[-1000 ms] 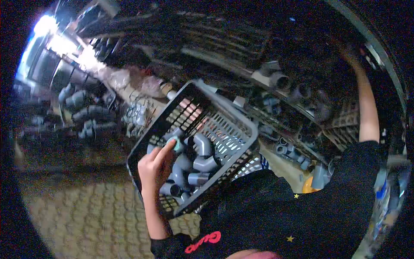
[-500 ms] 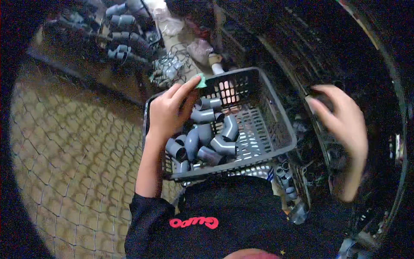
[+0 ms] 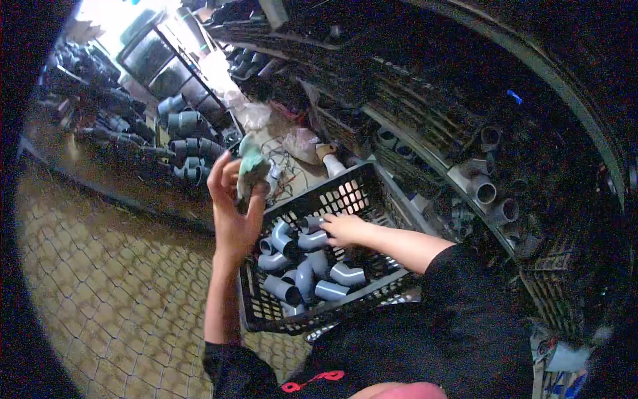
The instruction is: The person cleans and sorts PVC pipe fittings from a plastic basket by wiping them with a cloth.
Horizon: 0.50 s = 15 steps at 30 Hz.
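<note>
I am looking down from the head camera at a dark plastic basket (image 3: 359,193) propped against the person's dark shirt, in a dim storeroom of plumbing parts. The left hand (image 3: 234,213) is raised above the basket's left rim, its fingers curled around a crumpled greenish piece (image 3: 252,169), perhaps paper or cloth; I cannot tell which. The right hand (image 3: 343,229) is reaching down into the basket, palm down, fingers loosely bent and resting on the grey pipe elbows (image 3: 302,266) piled there; I cannot tell whether it is gripping one. The elbows are covering roughly the near half of the basket floor, while the far half is showing bare mesh, so I am judging the gathering as partly done with room left to fill. Shelves (image 3: 465,166) to the right are holding more fittings (image 3: 485,193), and further pipe parts (image 3: 183,126) are stacked on a rack at upper left, beyond the patterned brick floor (image 3: 113,286).
</note>
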Each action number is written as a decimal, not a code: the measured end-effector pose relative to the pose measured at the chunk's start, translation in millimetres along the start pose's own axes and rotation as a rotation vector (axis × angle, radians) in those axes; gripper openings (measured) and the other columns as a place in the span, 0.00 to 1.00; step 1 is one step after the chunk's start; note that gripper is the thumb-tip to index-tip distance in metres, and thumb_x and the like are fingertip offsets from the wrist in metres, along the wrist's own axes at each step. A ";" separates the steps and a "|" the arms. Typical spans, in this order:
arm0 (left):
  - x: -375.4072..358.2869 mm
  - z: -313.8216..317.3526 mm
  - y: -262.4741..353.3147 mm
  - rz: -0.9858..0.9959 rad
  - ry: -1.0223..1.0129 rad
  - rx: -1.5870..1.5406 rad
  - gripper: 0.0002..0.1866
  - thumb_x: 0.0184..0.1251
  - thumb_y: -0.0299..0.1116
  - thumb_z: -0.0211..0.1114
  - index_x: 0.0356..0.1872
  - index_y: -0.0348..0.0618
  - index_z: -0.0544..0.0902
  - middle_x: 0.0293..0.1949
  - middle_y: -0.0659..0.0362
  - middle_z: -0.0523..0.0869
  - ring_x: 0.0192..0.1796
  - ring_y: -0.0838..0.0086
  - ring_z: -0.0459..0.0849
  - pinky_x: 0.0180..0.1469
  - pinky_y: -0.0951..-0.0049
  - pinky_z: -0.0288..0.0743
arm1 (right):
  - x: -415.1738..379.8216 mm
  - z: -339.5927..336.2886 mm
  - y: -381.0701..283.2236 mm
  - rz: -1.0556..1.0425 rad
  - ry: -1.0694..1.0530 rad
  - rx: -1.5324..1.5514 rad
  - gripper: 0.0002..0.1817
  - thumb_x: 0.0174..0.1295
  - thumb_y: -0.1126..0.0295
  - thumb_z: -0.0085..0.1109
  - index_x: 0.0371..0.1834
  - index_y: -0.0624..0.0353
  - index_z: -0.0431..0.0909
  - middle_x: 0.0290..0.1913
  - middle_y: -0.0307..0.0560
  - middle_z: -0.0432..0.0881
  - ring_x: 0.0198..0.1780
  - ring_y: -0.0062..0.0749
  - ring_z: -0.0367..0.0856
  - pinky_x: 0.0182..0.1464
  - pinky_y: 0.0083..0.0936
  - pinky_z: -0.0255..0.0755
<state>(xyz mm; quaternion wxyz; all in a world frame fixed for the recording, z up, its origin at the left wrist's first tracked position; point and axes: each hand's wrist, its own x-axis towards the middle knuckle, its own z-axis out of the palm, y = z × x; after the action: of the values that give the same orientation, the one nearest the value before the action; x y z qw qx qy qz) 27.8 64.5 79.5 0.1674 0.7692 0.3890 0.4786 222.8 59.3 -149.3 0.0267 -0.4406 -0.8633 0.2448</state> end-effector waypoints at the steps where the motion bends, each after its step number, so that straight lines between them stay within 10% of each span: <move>1: 17.2 -6.3 12.2 0.064 -0.042 0.084 0.36 0.65 0.24 0.62 0.72 0.44 0.56 0.56 0.53 0.77 0.56 0.66 0.76 0.61 0.66 0.68 | 1.3 -11.4 2.2 0.054 -0.081 -0.014 0.27 0.58 0.53 0.62 0.56 0.60 0.79 0.61 0.57 0.76 0.52 0.51 0.82 0.51 0.44 0.79; 4: 81.9 -51.2 34.1 0.725 0.124 0.734 0.21 0.67 0.20 0.58 0.61 0.43 0.78 0.56 0.54 0.82 0.54 0.65 0.79 0.56 0.66 0.72 | -6.6 -28.9 0.1 0.207 -0.035 0.014 0.20 0.58 0.55 0.62 0.44 0.59 0.84 0.44 0.53 0.85 0.48 0.48 0.85 0.50 0.43 0.79; 9: 138.4 -136.6 -25.2 0.229 0.793 0.382 0.23 0.61 0.19 0.58 0.59 0.38 0.75 0.58 0.50 0.77 0.60 0.61 0.73 0.58 0.61 0.73 | -15.5 -62.1 -24.9 0.195 -0.193 0.002 0.22 0.60 0.52 0.59 0.41 0.62 0.85 0.43 0.57 0.86 0.47 0.50 0.85 0.50 0.43 0.79; 15: 167.9 54.1 -70.7 0.008 0.650 0.479 0.35 0.54 0.19 0.59 0.67 0.38 0.65 0.67 0.46 0.65 0.68 0.55 0.64 0.62 0.56 0.71 | -33.8 -53.7 -35.8 0.116 -0.118 0.187 0.26 0.62 0.47 0.55 0.50 0.57 0.82 0.45 0.59 0.85 0.48 0.54 0.84 0.53 0.45 0.76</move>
<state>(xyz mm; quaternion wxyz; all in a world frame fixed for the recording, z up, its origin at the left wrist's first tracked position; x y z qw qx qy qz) 83.9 243.4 110.4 -0.1501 0.5966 0.5194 0.5931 230.8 37.0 -80.4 0.0027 -0.4701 -0.8099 0.3509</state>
